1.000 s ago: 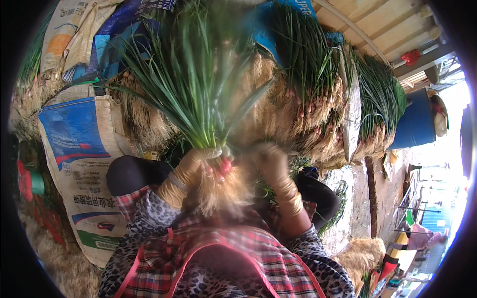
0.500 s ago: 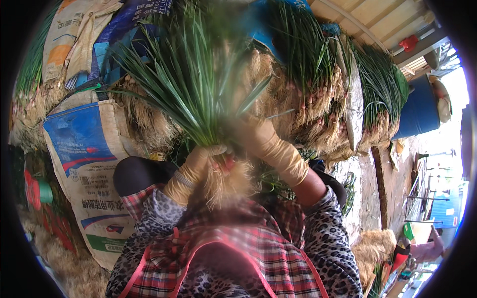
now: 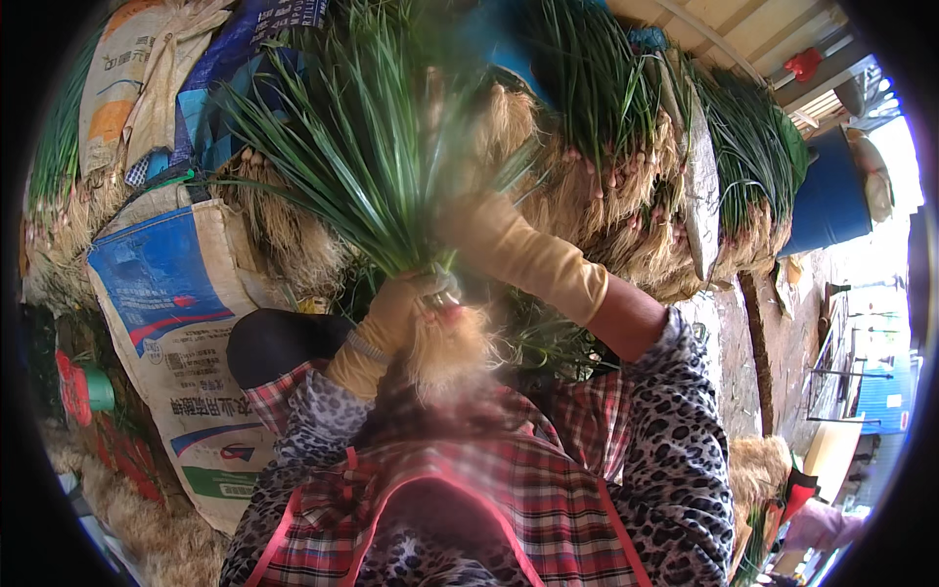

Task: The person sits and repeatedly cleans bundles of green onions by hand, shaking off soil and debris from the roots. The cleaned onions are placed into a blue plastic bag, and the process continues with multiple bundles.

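Observation:
My left hand [image 3: 403, 305], in a pale rubber glove, is wrapped round the lower stems of a bunch of green garlic [image 3: 377, 186]. Its long flat leaves fan upward and away from me, while pinkish bulb ends and a tuft of pale roots [image 3: 448, 352] stick out below the fist, above my lap. Beside the leaves, just above and right of that grip, is my gloved right hand [image 3: 494, 235]. A blurred patch covers its fingers, so whether they pinch a leaf is hidden.
More green garlic with roots lies heaped along the far side [image 3: 597, 88] and at far right [image 3: 748, 157]. A printed woven sack [image 3: 210, 391] hangs at my left. Beyond the right-hand heap stands a blue barrel [image 3: 829, 201]. Cut roots [image 3: 166, 548] are piled at lower left.
My right hand has shifted slightly up and left along the leaves, its forearm swinging outward. The bunch and my left hand have risen a little, still held together.

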Tool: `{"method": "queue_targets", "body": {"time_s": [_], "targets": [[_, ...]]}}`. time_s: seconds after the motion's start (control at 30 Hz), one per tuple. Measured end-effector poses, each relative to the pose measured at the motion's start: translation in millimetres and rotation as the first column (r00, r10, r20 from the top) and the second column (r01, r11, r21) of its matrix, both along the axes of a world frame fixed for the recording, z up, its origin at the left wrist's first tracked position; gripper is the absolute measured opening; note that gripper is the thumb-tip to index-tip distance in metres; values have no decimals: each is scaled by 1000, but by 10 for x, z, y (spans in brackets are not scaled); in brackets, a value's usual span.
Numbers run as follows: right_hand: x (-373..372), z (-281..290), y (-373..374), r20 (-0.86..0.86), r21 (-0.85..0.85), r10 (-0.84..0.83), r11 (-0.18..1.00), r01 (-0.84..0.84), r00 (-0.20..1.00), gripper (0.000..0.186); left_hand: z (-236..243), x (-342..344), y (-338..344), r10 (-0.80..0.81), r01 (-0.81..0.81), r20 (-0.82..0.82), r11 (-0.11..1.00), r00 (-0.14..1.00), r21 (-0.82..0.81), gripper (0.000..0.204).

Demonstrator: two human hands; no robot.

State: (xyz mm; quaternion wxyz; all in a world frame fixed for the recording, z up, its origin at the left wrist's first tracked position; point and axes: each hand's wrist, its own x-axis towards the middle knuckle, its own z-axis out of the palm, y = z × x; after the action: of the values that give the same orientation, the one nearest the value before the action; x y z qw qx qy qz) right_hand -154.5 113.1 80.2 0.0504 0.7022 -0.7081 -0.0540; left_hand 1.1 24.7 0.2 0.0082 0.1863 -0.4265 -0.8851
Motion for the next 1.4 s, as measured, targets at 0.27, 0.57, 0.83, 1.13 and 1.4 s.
{"method": "queue_targets", "body": {"time_s": [0.27, 0.57, 0.83, 1.13, 1.4], "targets": [[472, -622, 1831, 830, 312, -240, 948, -62, 504, 20, -99, -64, 17, -33, 31, 9, 988, 999, 153, 24], [415, 68, 39, 763, 49, -349, 871, 490, 544, 18, 89, -128, 268, 166, -189, -168, 973, 972, -132, 28], [435, -176, 236, 674, -271, -52, 910, 313, 737, 12, -93, -163, 234, 63, -51, -58, 981, 996, 188, 25], [553, -272, 228, 847, -110, -162, 879, 465, 507, 17, -445, -200, 72, -180, 34, -160, 759, 970, -651, 37], [7, -570, 1830, 990, 84, -137, 685, 724, 15, 11, -113, -194, 79, -96, 108, -92, 986, 991, 128, 24]]}}
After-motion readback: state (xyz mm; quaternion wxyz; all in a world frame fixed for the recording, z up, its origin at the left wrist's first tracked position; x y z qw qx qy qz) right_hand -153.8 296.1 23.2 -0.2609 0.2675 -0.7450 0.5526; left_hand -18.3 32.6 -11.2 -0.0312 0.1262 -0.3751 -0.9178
